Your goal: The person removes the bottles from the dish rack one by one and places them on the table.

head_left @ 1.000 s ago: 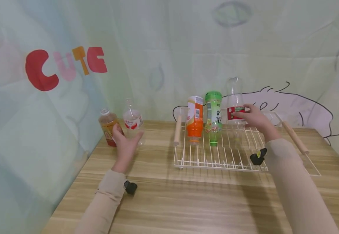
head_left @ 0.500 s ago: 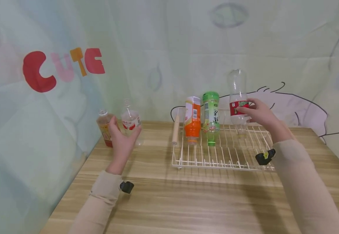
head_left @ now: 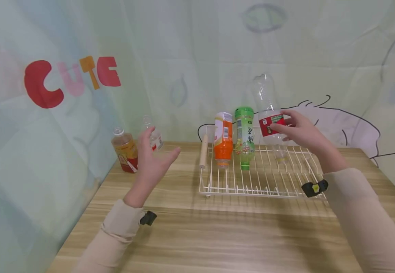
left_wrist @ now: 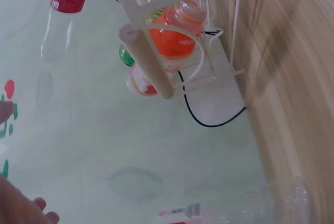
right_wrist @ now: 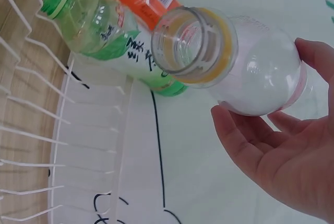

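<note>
In the head view my right hand (head_left: 300, 131) grips a clear plastic bottle (head_left: 272, 123) with a red label. Its base points up, tilted left, and its uncapped mouth (right_wrist: 182, 44) hangs above the rear of a white wire rack (head_left: 269, 196). An orange bottle (head_left: 223, 140) and a green bottle (head_left: 244, 138) lean upside down in that rack. My left hand (head_left: 149, 163) is spread and holds nothing. It partly hides a clear bottle (head_left: 157, 143) standing behind it. Left of this hand stands an amber bottle (head_left: 125, 151) with a white cap.
A wooden handle (head_left: 204, 152) runs along the rack's left side. The wooden table (head_left: 197, 239) stretches in front of the rack. A printed curtain (head_left: 201, 68) hangs behind and to the left.
My right hand has lifted the red-labelled bottle and tilted its base leftward. My left hand has drawn away from the amber bottle and spread its fingers.
</note>
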{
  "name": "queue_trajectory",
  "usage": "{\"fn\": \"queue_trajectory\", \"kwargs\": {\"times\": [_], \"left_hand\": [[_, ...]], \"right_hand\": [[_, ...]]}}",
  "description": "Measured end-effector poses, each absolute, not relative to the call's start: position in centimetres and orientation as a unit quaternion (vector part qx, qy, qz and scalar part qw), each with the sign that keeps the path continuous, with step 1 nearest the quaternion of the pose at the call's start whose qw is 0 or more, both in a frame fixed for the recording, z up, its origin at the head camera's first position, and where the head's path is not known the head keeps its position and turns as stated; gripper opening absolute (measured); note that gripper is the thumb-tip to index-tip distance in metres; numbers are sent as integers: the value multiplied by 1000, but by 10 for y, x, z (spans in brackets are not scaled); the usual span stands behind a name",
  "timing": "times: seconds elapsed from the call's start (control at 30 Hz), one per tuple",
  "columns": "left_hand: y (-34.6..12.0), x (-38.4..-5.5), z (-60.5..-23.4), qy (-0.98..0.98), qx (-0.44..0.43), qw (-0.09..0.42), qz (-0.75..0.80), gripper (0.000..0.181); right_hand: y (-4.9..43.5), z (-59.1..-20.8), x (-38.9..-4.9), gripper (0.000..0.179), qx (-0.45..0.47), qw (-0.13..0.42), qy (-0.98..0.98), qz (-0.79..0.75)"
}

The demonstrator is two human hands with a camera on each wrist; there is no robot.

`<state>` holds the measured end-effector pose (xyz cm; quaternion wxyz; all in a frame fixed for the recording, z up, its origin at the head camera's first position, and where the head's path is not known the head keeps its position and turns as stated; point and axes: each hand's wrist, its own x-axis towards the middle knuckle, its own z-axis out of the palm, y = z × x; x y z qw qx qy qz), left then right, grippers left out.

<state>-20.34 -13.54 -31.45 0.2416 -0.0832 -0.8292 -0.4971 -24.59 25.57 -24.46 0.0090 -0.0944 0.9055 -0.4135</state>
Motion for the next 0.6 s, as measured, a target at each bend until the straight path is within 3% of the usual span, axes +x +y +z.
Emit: {"fn": "queue_trajectory", "kwargs": {"times": [0.2, 0.6], "left_hand": [[-125, -194, -302, -855, -137, 222, -449, 87], [-105, -181, -301, -840, -270, 269, -387, 85]], "right_hand": [[243, -239, -231, 75, -122, 15, 906, -405], [215, -242, -201, 67, -203, 23, 919, -339]]}}
